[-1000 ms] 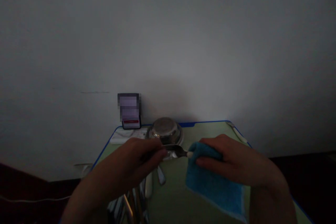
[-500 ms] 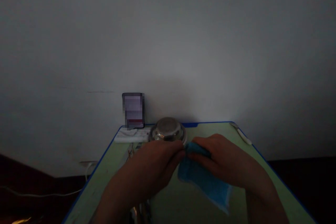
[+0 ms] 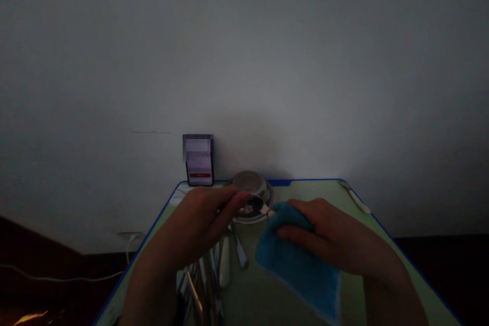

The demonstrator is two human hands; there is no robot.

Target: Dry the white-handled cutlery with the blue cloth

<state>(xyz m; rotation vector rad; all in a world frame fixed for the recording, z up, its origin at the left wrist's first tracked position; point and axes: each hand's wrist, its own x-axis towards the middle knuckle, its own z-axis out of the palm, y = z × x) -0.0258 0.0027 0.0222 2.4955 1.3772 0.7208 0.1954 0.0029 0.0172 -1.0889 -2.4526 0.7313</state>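
My left hand [image 3: 194, 221] pinches one end of a spoon [image 3: 265, 209], whose dark metal bowl shows beside my fingertips. The other end of the spoon runs into a blue cloth [image 3: 298, 275], which covers most of the handle. My right hand [image 3: 328, 239] is closed around the cloth and the handle inside it, with a wide flap hanging below. Behind both hands an upturned metal bowl [image 3: 250, 181] rests near the wall. Under my left wrist lie several pieces of cutlery [image 3: 196, 290], partly hidden and dim.
A phone [image 3: 200, 165] leans upright against the wall at the back left. Along the right edge of the green table [image 3: 313, 191] lies a white-handled utensil [image 3: 359, 201]. A white cable [image 3: 69, 280] runs off to the left.
My left hand has moved left, away from my right hand, exposing part of the spoon between them. More of the cutlery shows. The cloth has spread and hangs lower.
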